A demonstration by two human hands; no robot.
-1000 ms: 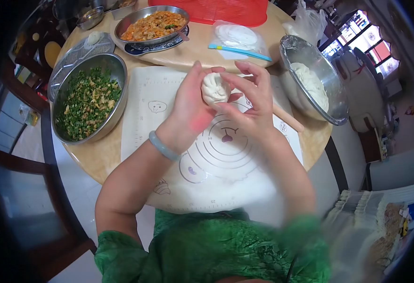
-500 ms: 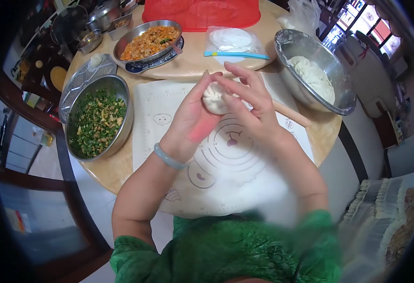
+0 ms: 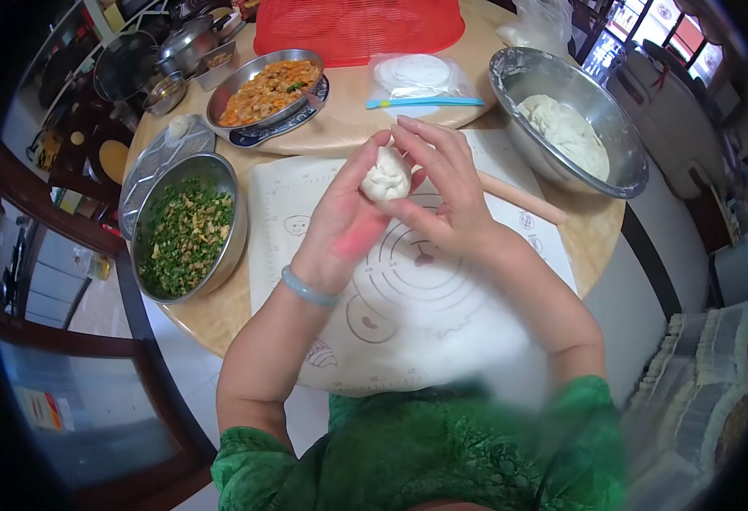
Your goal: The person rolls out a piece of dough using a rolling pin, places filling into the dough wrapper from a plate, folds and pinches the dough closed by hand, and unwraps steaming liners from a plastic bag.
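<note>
Between my two hands is a small white pleated bun (image 3: 386, 177), raised above the printed white mat (image 3: 408, 349). My left hand (image 3: 345, 213) cups it from the left side, fingers curled behind it, and a pale bangle circles that wrist. My right hand (image 3: 448, 189) wraps it from the right, thumb along its lower edge and fingertips over the top. Beneath my right hand a wooden rolling pin (image 3: 523, 198) lies across the mat, one end hidden.
At left stands a steel bowl of chopped green filling (image 3: 185, 238), beside a steamer rack (image 3: 148, 162) with one white bun. Behind are a pan of orange filling (image 3: 272, 89), a bag of white discs (image 3: 421, 77) and a red cover (image 3: 357, 30). A dough bowl (image 3: 574, 157) is right.
The bun has turned in my hands, its pleats showing differently. My right fingers have closed in around it, and the whole view has shifted slightly.
</note>
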